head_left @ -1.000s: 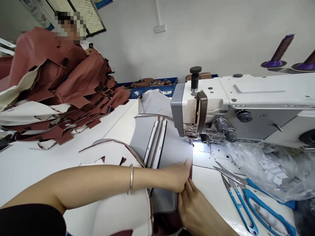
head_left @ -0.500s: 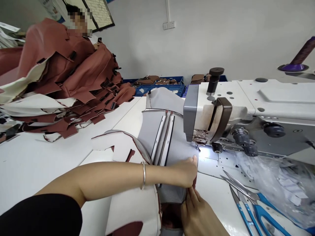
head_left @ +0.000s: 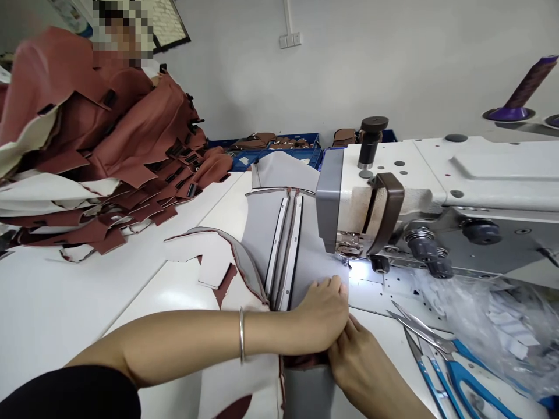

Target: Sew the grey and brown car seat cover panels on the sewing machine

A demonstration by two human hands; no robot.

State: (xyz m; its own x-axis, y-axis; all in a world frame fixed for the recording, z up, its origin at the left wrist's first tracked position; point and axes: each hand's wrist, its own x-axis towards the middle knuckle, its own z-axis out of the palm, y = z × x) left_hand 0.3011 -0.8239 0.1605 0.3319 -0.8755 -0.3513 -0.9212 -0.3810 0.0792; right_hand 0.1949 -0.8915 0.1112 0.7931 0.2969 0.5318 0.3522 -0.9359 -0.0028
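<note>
My left hand (head_left: 321,314), with a silver bangle on its wrist, is closed on the right edge of a grey fabric piece (head_left: 321,250), just in front of the sewing machine's needle area (head_left: 347,256). Touching it from below, my right hand (head_left: 356,355) has its fingers pressed together on the same edge. Two white strips (head_left: 290,262) run lengthwise along the grey piece. A cream and dark red part (head_left: 236,361) joins it at the left and passes under my left forearm. The fingertips of both hands are partly hidden.
The white sewing machine (head_left: 393,192) stands at right, its lamp lit. Scissors (head_left: 463,372) and clear plastic (head_left: 493,314) lie at the lower right. Reddish-brown pieces (head_left: 131,134) are heaped at left, with a person behind. Blue crates (head_left: 305,154) stand at the back.
My left hand's fingers have curled more over the fabric edge. The fabric has shifted slightly forward toward the needle area. The whole view has moved a little to the right.
</note>
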